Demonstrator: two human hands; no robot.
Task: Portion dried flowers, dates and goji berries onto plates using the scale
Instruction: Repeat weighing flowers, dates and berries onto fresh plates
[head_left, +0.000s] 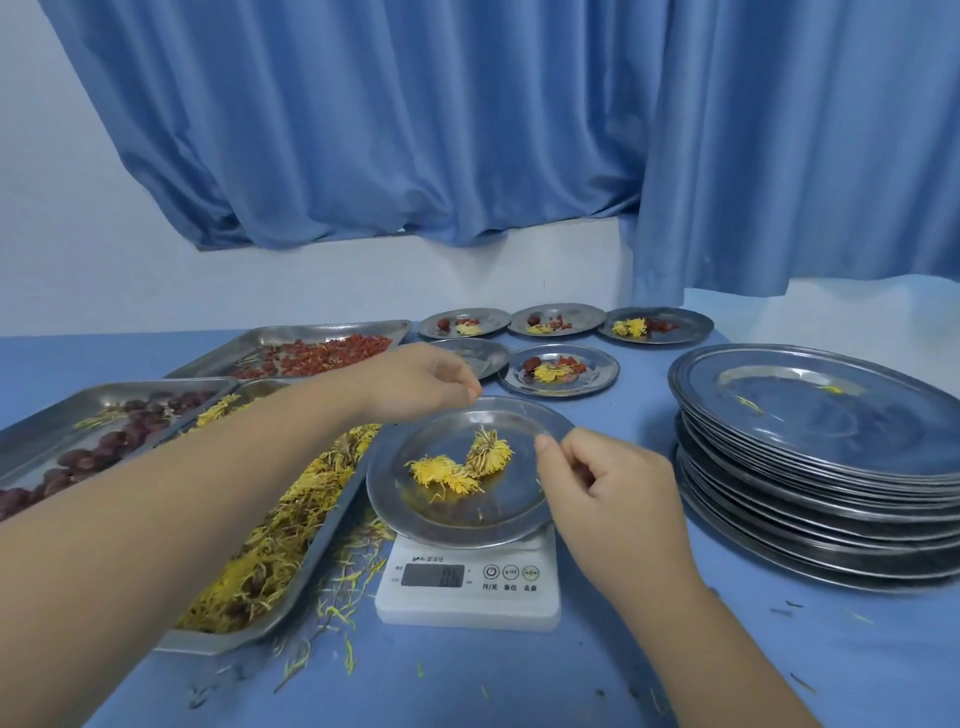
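Right hand (608, 483) pinches the plate (395, 499) rim on the scale (467, 603), flowers (457, 470) inside; left hand (421, 382) hovers pinched at the far rim, can't tell if it's gripping.

Scale (467, 587) near the middle of the counter (519, 686). Plate (498, 525) on the scale, dried flowers (457, 462) in it.

9 o'clock, just beside the scale: flower tray (218, 642). Loose petals (337, 613) lie on the counter between the two.

10 o'clock, behind the flower tray: date tray (62, 410).

11 o'clock, further back: goji tray (322, 330).

12 to 1 o'clock: small plates (559, 389) in two rows, three behind and two before.

3 o'clock, well apart: plate stack (831, 499).
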